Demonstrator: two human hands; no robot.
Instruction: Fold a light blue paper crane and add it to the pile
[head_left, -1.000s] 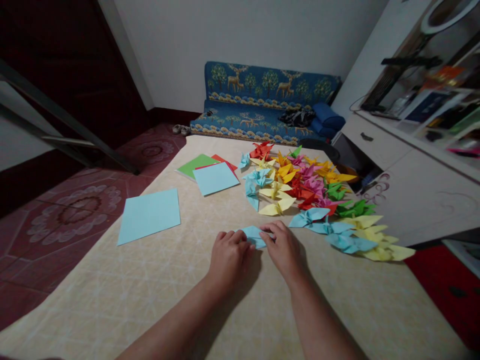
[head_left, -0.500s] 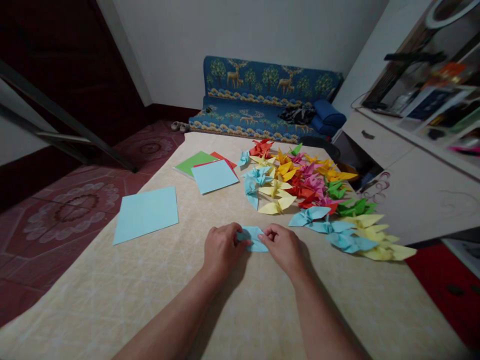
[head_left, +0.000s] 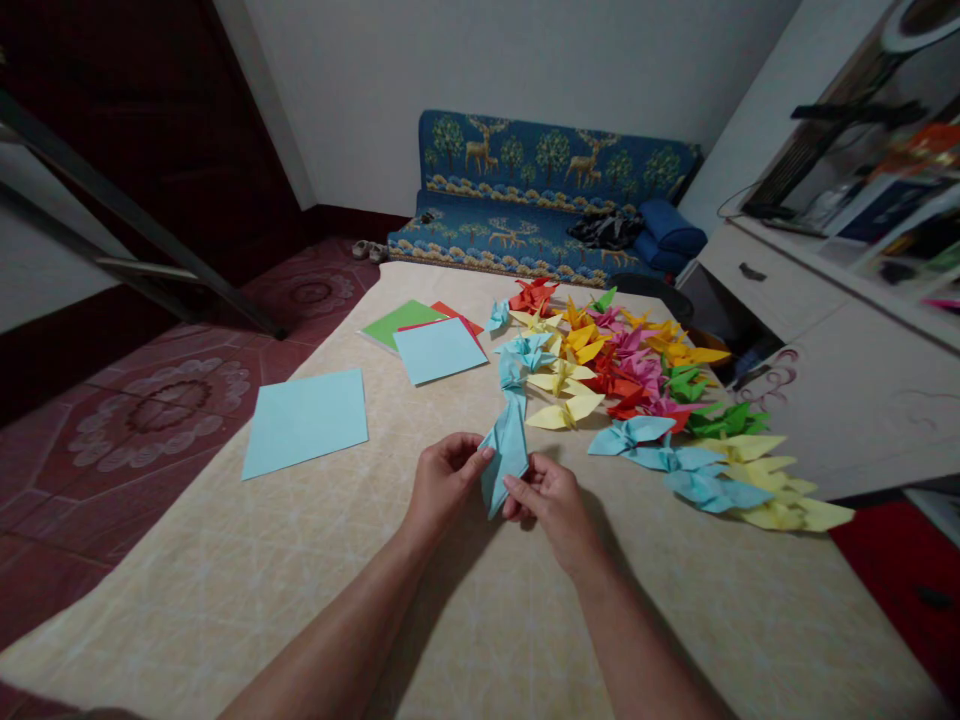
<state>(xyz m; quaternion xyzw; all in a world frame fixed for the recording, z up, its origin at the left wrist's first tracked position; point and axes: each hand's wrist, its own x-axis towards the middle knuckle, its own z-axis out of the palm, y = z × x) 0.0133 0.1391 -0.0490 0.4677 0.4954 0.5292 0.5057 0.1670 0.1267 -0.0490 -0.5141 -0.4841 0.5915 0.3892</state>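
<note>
A folded light blue paper (head_left: 507, 450) is held upright and slightly tilted between my two hands, over the cream tablecloth (head_left: 300, 560). My left hand (head_left: 450, 483) pinches its left edge between thumb and fingers. On the right side my right hand (head_left: 546, 497) grips the lower part, thumb in front. Past the paper's tip lie light blue folded cranes (head_left: 523, 350). A yellow crane (head_left: 565, 411) rests just beyond my right hand.
A flat light blue sheet (head_left: 307, 422) lies at the left. Another blue sheet (head_left: 440, 350) overlaps green (head_left: 401, 323) and red sheets. Many coloured cranes (head_left: 637, 360) cover the right side. A patterned sofa (head_left: 525, 220) stands behind the table.
The folded paper has gone from lying sideways between my hands to standing lengthwise, its narrow end pointing away, and it looks longer. Both hands still hold it. The whole view has shifted slightly.
</note>
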